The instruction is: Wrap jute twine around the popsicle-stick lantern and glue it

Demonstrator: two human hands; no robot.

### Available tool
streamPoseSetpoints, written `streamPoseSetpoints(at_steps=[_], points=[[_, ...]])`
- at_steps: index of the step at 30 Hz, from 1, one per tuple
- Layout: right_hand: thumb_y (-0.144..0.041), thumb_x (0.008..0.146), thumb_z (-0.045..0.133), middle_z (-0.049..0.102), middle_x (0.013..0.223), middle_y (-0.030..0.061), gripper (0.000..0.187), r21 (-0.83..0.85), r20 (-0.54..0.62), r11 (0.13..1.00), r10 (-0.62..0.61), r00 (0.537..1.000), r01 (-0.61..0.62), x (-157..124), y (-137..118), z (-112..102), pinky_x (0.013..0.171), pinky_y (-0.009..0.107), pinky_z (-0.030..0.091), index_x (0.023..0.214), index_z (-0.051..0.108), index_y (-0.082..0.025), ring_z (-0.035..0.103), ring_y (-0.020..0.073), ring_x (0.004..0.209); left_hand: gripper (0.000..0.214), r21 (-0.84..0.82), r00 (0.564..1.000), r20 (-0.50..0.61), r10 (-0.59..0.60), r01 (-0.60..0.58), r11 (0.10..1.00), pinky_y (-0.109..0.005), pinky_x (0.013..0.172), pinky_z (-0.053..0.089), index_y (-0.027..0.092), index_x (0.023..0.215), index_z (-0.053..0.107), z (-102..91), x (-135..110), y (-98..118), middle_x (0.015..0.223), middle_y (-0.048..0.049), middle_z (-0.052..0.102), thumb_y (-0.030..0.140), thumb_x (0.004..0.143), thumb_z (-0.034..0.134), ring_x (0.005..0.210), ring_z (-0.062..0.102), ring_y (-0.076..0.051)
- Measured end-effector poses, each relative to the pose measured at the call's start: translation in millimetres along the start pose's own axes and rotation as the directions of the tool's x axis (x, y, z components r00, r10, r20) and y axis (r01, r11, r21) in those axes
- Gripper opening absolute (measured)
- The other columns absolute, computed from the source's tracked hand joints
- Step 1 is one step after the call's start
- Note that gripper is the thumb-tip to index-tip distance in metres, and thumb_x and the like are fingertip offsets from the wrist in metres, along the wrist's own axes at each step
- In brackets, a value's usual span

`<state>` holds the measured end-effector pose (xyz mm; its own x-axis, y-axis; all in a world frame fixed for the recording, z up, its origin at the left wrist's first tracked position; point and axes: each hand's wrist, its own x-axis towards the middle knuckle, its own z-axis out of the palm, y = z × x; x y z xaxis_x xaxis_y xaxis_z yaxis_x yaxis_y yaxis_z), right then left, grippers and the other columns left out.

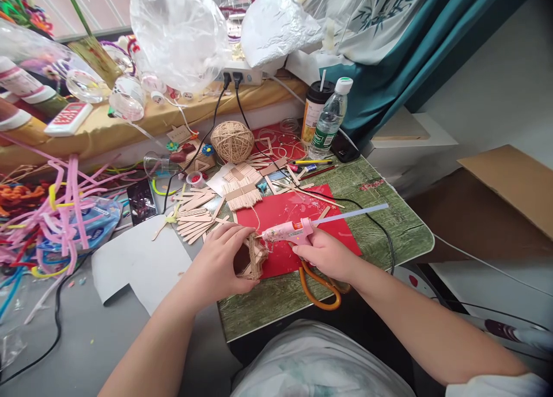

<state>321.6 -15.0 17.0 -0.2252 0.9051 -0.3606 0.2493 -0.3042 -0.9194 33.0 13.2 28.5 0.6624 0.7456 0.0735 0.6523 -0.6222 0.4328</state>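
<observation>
My left hand (220,264) is wrapped round a small popsicle-stick box (256,257) edged with twine. My right hand (330,253) grips a pink hot glue gun (285,233), its nozzle touching or very near the box's upper edge. A long clear glue stick (354,214) juts from the gun's back. Below the right hand lie scissors with orange handles (319,296), their blades mostly hidden. Under the box and gun is a red sheet (298,210). A strand of twine rises from the box's top.
Popsicle sticks (199,215) lie in piles behind my left hand, near a twine ball (232,142). A water bottle (332,120) and a lidded cup (316,112) stand at the back right. The gun's black cord (380,227) crosses the green tabletop (389,195). Pipe cleaners (69,212) crowd the left.
</observation>
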Motion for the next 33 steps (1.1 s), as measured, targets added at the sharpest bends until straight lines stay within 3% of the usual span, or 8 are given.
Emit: streamPoseSetpoints(at_steps=[3,8,14,19,25,30,33], points=[[-0.029,0.084,0.067,0.057,0.072,-0.0036,0.008,-0.007,-0.008,1.0,0.017,1.0,-0.017,-0.7,2.0,-0.4,0.077,0.03,0.045,0.083,0.065,-0.021,0.052,0.0175,0.072,0.088,-0.002,1.0,0.006,-0.001,0.001,1.0,-0.055,0.119,0.044,0.023,0.152,0.047,0.0,0.2,0.4,0.143,-0.0133,0.066,0.039,0.074,0.085,0.138,0.053,-0.038],[-0.027,0.085,0.066,0.068,0.088,-0.0011,0.018,0.001,0.035,1.0,0.015,0.999,-0.016,-1.2,5.2,-1.0,0.079,0.03,0.045,0.101,0.071,-0.021,0.056,0.0187,0.08,0.091,-0.005,1.0,0.01,-0.008,0.008,1.0,-0.057,0.119,0.044,0.025,0.154,0.045,0.5,-0.1,-0.8,0.145,-0.0134,0.064,0.04,0.074,0.086,0.14,0.052,-0.04],[-0.028,0.085,0.066,0.062,0.077,-0.0026,0.016,0.004,0.021,0.999,0.031,0.999,-0.031,-1.7,6.9,-0.1,0.075,0.03,0.045,0.098,0.072,-0.021,0.055,0.0188,0.076,0.09,-0.007,1.0,0.018,-0.021,0.021,1.0,-0.056,0.12,0.043,0.025,0.153,0.046,-0.7,-0.2,0.9,0.146,-0.0134,0.064,0.04,0.074,0.086,0.141,0.051,-0.04],[-0.025,0.084,0.063,0.064,0.08,-0.0019,0.023,0.013,0.031,1.0,0.024,0.999,-0.024,-3.1,5.8,1.5,0.078,0.03,0.047,0.104,0.074,-0.02,0.058,0.0197,0.079,0.089,-0.003,1.0,0.019,-0.022,0.022,1.0,-0.056,0.12,0.043,0.024,0.153,0.047,-1.3,0.3,1.7,0.146,-0.0136,0.064,0.04,0.074,0.086,0.141,0.052,-0.04],[-0.025,0.086,0.065,0.075,0.102,0.0022,0.034,0.042,0.014,0.999,-0.017,1.0,0.017,-2.3,9.2,3.7,0.092,0.033,0.049,0.118,0.076,-0.023,0.065,0.0255,0.1,0.09,-0.002,1.0,0.014,-0.01,0.01,1.0,-0.057,0.12,0.043,0.024,0.153,0.046,-0.7,0.2,0.1,0.145,-0.014,0.064,0.04,0.074,0.086,0.14,0.052,-0.04],[-0.023,0.084,0.062,0.068,0.082,-0.0014,0.026,-0.002,0.008,1.0,0.019,1.0,-0.019,-3.6,7.6,2.5,0.074,0.029,0.046,0.106,0.077,-0.019,0.058,0.0192,0.077,0.092,-0.003,1.0,0.021,-0.017,0.017,1.0,-0.057,0.12,0.043,0.025,0.154,0.046,-1.2,0.8,1.0,0.146,-0.0138,0.064,0.041,0.074,0.086,0.14,0.052,-0.04],[-0.021,0.083,0.062,0.068,0.08,-0.0023,0.027,0.003,0.011,1.0,0.018,1.0,-0.018,-4.4,6.6,2.6,0.071,0.028,0.046,0.106,0.078,-0.021,0.057,0.0181,0.074,0.092,-0.004,0.999,0.023,-0.023,0.023,1.0,-0.057,0.119,0.044,0.025,0.154,0.046,-1.2,0.7,1.0,0.145,-0.0136,0.064,0.042,0.073,0.086,0.14,0.052,-0.04]])
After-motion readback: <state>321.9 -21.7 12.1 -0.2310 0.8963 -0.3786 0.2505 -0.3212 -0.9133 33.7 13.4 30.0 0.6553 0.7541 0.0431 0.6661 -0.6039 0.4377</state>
